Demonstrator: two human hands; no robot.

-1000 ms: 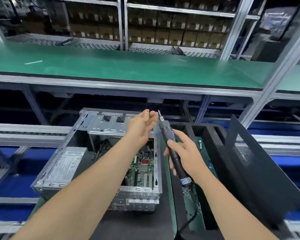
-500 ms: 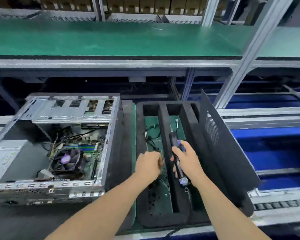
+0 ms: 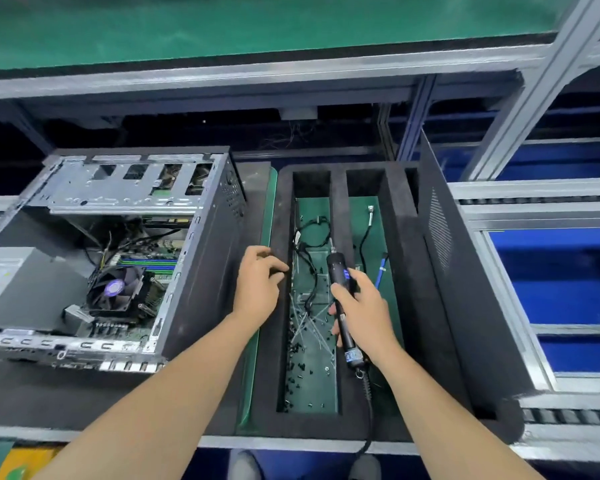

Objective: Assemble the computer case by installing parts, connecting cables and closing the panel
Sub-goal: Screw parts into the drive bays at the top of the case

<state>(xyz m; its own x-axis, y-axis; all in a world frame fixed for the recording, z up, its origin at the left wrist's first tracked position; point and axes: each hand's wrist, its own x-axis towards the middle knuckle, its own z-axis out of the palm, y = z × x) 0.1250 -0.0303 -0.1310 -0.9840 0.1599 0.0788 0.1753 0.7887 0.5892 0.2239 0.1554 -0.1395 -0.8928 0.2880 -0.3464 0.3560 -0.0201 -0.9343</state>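
Observation:
The open computer case [image 3: 201, 271] lies on its side at the left, showing the motherboard, a CPU fan [image 3: 116, 289] and a grey power supply [image 3: 11, 282]. My right hand [image 3: 364, 306] grips a black electric screwdriver [image 3: 340, 292], tip pointing away, above the black foam tray [image 3: 409, 306]. My left hand [image 3: 258, 282] hovers over the tray's left wall with fingers curled and apart, holding nothing that I can see. Several loose black screws [image 3: 298, 368] and cables [image 3: 309, 237] lie in the tray's left slot. The black side panel [image 3: 465, 306] leans upright along the tray's right edge.
A green-topped shelf [image 3: 257, 26] on an aluminium frame runs overhead at the back. Blue bins [image 3: 568, 271] sit to the right behind a rail. A blue cable [image 3: 381, 271] lies in the tray's right slot. The screwdriver's cord [image 3: 369, 417] trails toward me over the tray's front.
My view dropped from the shelf to the tray. Both hands came down from above the case to the tray. The left hand shifted slightly left, off the screws onto the tray wall.

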